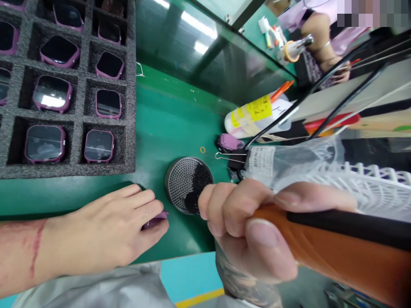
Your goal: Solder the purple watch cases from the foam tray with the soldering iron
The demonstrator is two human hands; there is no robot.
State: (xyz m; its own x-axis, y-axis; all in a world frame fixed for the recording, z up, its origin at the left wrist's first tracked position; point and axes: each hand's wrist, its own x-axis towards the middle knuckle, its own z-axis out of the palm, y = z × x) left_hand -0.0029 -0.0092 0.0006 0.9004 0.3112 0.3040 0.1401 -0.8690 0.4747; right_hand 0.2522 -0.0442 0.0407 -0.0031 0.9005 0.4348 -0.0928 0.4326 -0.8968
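My left hand (125,222) rests on the green bench with its fingers closed round a small purple watch case (156,220), mostly hidden under them. Raised close to the camera, my right hand (247,222) grips an orange electric screwdriver (340,252) with a black strip along its handle; its tip is hidden. Beyond the right fingertips stands a round dish (180,184) with a perforated top. Tiny black screws (201,175) are heaped on its right side. To the left, a grey foam tray (78,128) holds several purple-rimmed watches (99,146) in square pockets.
A white bottle (253,115) with a yellow label lies at the back right, near a purple-and-black piece (229,142) and a binder clip (236,158). Cables, a clear plastic bag (289,160) and a white plastic basket (375,188) are at right. Another person's arm (317,34) shows beyond.
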